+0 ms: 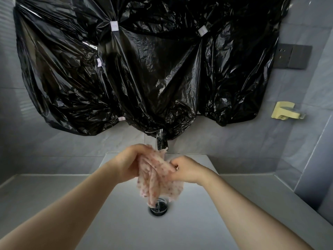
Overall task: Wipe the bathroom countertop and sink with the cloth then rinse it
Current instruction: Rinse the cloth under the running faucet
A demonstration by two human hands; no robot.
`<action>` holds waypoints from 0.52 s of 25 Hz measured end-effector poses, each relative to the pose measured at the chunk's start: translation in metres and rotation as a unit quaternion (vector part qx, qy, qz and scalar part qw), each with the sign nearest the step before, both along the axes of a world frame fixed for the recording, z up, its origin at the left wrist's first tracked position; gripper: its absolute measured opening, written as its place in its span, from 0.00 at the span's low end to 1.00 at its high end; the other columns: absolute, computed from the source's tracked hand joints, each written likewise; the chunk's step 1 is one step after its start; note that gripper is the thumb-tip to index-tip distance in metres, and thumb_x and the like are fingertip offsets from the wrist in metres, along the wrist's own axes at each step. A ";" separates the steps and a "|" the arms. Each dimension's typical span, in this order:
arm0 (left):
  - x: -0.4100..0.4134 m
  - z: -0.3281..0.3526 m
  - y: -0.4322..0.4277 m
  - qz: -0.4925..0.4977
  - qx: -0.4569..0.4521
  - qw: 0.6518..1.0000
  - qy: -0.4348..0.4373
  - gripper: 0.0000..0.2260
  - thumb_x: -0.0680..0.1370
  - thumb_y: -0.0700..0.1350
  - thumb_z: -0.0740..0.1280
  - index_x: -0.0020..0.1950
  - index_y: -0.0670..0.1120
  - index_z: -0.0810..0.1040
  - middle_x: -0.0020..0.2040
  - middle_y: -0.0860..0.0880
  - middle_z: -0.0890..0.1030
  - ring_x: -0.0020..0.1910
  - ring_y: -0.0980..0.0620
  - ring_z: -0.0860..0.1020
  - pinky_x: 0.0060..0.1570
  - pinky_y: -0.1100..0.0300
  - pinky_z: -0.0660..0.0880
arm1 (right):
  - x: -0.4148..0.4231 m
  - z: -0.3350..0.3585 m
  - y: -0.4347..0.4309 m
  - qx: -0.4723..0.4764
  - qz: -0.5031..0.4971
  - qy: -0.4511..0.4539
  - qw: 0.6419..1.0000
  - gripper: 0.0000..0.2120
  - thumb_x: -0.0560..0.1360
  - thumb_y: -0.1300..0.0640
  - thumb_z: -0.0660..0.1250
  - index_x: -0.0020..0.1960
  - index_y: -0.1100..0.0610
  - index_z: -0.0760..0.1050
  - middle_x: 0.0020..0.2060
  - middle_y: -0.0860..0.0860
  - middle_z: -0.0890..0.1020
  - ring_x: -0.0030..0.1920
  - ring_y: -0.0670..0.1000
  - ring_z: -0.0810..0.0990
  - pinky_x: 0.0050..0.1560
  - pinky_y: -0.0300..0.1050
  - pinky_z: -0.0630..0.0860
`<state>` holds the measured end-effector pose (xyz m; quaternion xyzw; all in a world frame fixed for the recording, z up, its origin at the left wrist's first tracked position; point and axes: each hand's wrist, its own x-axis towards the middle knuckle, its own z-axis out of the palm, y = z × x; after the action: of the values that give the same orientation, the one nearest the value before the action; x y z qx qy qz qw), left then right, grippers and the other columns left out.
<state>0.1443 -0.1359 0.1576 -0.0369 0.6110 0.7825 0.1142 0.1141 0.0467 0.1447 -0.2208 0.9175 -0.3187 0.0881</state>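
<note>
Head view, looking down over a white sink [126,222] set into a pale grey surface [36,192]. Both hands out over the basin, bunching a wet cloth [158,179] between them. Left hand [129,163] curled around the upper left part of the cloth, fingers wrapped into the folds near the top. Right hand [187,170] closed in a pinch on the cloth's right edge, fingertips pressed into the fabric. Cloth pale with small reddish-pink specks, gathered at the top right under the spout of the faucet [161,141], hanging down in loose folds with its lowest corner just over the drain [159,207]. Cannot tell for certain whether water is running, though a faint glassy streak shows beside the spout. Basin otherwise holding only the dark round drain with its metal stopper; nothing else lying inside it. Behind the faucet, a large crumpled black plastic sheet [144,69] spread across the wall, fixed with small white tape pieces [114,26]. Off to the right on the grey tiled wall, a dark socket plate [292,55] and, lower down, a pale yellow holder [284,110], well apart from the sink.
</note>
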 end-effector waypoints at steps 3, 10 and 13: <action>-0.002 -0.003 -0.006 0.056 0.007 0.998 0.018 0.05 0.76 0.35 0.63 0.50 0.42 0.73 0.44 0.40 0.81 0.41 0.43 0.81 0.43 0.51 0.78 | -0.003 -0.008 0.005 -0.261 -0.059 -0.170 0.948 0.06 0.71 0.59 0.71 0.39 0.55 0.73 0.33 0.46 0.79 0.38 0.46 0.76 0.38 0.36 0.67; -0.012 -0.008 -0.021 0.193 0.059 0.979 -0.040 0.13 0.79 0.51 0.62 0.54 0.42 0.73 0.51 0.40 0.80 0.45 0.43 0.80 0.37 0.51 0.75 | -0.005 -0.012 0.011 -0.143 -0.024 -0.251 0.957 0.13 0.68 0.55 0.76 0.49 0.56 0.77 0.45 0.54 0.84 0.46 0.56 0.82 0.47 0.51 0.79; -0.011 -0.007 -0.029 0.236 0.036 0.971 -0.021 0.12 0.80 0.52 0.60 0.49 0.44 0.74 0.49 0.42 0.79 0.45 0.44 0.79 0.41 0.51 0.74 | -0.005 -0.014 0.017 -0.048 -0.034 -0.183 0.981 0.08 0.70 0.59 0.74 0.40 0.54 0.74 0.37 0.53 0.80 0.43 0.50 0.79 0.50 0.44 0.69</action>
<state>0.1332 -0.1649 0.1511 -0.1928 0.5537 0.8079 -0.0596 0.1088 0.0634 0.1302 -0.1319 0.8765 -0.4003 0.2327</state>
